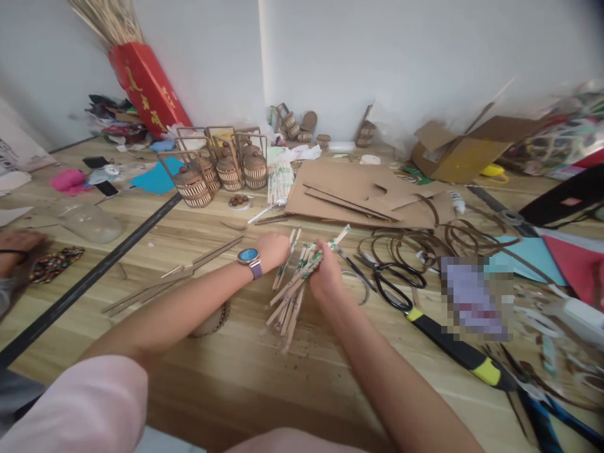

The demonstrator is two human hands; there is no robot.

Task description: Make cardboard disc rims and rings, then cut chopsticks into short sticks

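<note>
The right hand is gripping a few paper-wrapped sticks, its thumb lying along their upper ends. The rest of the cluster is lying fanned out over the wooden table, between the forearms and directly in front of the person. The left hand is hovering or resting just beside the cluster's left edge, next to a pair of slanting sticks. Its fingers are hidden behind the hand, so whether they are grasping anything cannot be told.

Assessment of handling: the lower ends are splaying and crossing, so lifting from the top alone would probably drag neighbours along. Good practice would be supporting the sticks nearer their middles, squaring the ends lightly against the table, and separating crossed ones before lifting. Pressure should be staying light, as thin paper sleeves could be creasing or slipping. The scissors and coiled strips are lying close to the right hand; movements should be staying short on that side.
</note>
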